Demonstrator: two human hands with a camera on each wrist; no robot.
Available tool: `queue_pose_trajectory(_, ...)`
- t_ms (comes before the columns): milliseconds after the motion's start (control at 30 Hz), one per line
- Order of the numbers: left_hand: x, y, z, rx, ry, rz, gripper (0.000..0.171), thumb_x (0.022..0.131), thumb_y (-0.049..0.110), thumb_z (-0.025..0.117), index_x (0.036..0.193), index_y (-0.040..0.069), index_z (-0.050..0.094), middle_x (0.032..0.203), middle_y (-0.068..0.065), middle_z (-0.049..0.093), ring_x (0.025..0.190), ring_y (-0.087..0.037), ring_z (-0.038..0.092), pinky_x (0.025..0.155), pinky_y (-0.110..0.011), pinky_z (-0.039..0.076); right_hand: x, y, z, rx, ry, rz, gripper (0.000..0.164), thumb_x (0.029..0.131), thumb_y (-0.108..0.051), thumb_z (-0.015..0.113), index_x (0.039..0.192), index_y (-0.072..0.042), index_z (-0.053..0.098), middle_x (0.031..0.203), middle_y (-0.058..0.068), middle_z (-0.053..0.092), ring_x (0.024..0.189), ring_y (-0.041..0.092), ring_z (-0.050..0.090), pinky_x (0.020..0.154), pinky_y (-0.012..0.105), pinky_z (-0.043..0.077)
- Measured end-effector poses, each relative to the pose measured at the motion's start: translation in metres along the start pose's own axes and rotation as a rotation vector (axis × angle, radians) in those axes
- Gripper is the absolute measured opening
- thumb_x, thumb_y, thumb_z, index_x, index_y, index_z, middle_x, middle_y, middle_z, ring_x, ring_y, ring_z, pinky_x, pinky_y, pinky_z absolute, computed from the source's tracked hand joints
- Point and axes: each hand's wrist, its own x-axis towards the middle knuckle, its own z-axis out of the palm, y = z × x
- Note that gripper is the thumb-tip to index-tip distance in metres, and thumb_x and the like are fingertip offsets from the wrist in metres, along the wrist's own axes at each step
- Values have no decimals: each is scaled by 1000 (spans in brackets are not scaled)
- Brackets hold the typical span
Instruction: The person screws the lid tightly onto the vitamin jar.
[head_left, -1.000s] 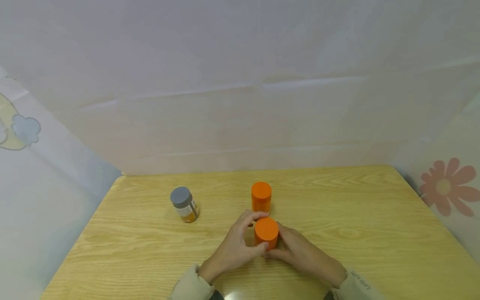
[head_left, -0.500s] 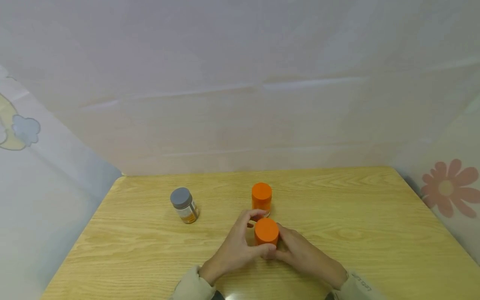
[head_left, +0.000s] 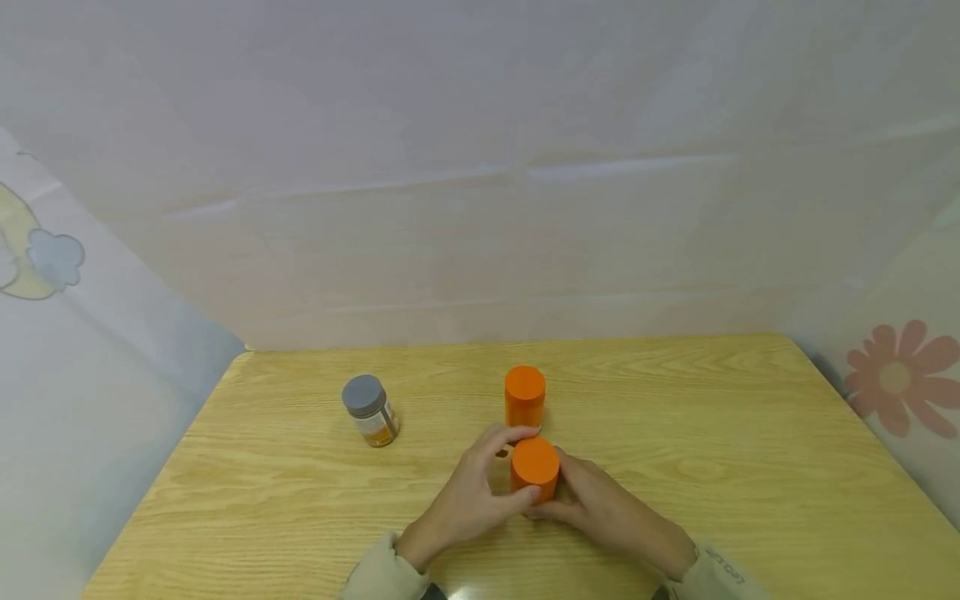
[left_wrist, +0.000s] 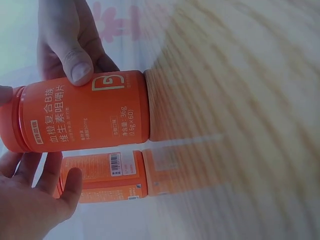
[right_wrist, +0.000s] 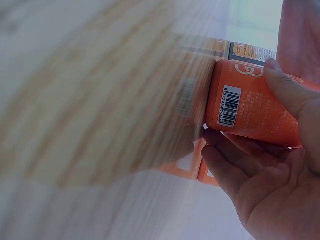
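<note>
An orange vitamin bottle (head_left: 535, 463) with white lettering stands upright on the table between both hands. My left hand (head_left: 468, 493) reaches round its lid (left_wrist: 11, 125), thumb in front and fingers behind. My right hand (head_left: 606, 503) holds the body lower down from the right, its thumb (right_wrist: 282, 82) lying along the label near the barcode. Just behind stands a second orange bottle (head_left: 524, 397), its lower part partly covered by the left fingers in the head view. The left wrist view shows its barcode label (left_wrist: 112, 172).
A grey-lidded bottle (head_left: 370, 411) with a white and orange label stands on the table to the left. White sheeting (head_left: 480, 250) rises behind the wooden table (head_left: 720, 450) and along its sides.
My left thumb slid to the right across the front of the lid, then came back left. The right hand and all the bottles hold their places.
</note>
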Motion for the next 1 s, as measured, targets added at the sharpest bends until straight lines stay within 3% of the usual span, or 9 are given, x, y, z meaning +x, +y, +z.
queue_pose_trajectory(167, 1, 1, 0, -23, -38, -11, 61, 87, 17, 72, 142, 28, 48, 139, 7, 54, 127, -13, 48, 108, -48, 40, -1, -1, 0, 5, -5, 0, 59, 92, -53, 61, 137, -17, 49, 128, -6, 64, 115, 8, 60, 100, 37, 52)
queue_pose_trajectory(367, 3, 2, 3, -41, -47, -55, 61, 87, 31, 77, 141, 31, 48, 145, 4, 53, 132, -16, 49, 110, -45, 39, -4, -2, -2, -20, -16, -24, 56, 97, -46, 57, 139, -10, 47, 130, 3, 64, 116, 14, 61, 98, 38, 53)
queue_pose_trajectory(467, 4, 1, 5, -31, -17, -63, 63, 85, 34, 79, 140, 31, 48, 141, 5, 54, 127, -15, 50, 107, -43, 39, -3, -2, -2, 10, -28, -20, 51, 98, -45, 56, 136, -12, 49, 124, -1, 66, 110, 9, 62, 95, 34, 54)
queue_pose_trajectory(700, 3, -1, 6, 2, 85, -42, 63, 79, 33, 84, 129, 17, 49, 125, 12, 56, 114, -11, 50, 100, -33, 41, 1, -2, -1, 75, -39, 5, 45, 94, -49, 62, 129, -22, 53, 111, -13, 65, 96, 1, 60, 89, 25, 53)
queue_pose_trajectory(867, 3, -1, 3, 6, 48, -21, 59, 82, 30, 81, 133, 21, 53, 128, 10, 57, 117, -9, 52, 103, -39, 42, 1, -3, -1, 39, -21, 15, 47, 92, -47, 65, 130, -23, 52, 114, -14, 65, 100, 1, 59, 93, 29, 53)
queue_pose_trajectory(1000, 2, -2, -1, -6, -13, -38, 58, 87, 32, 77, 139, 29, 52, 135, 6, 56, 124, -12, 51, 108, -49, 41, 0, -1, 0, 20, -4, -6, 49, 92, -45, 66, 134, -24, 50, 119, -15, 64, 106, 2, 60, 97, 32, 52)
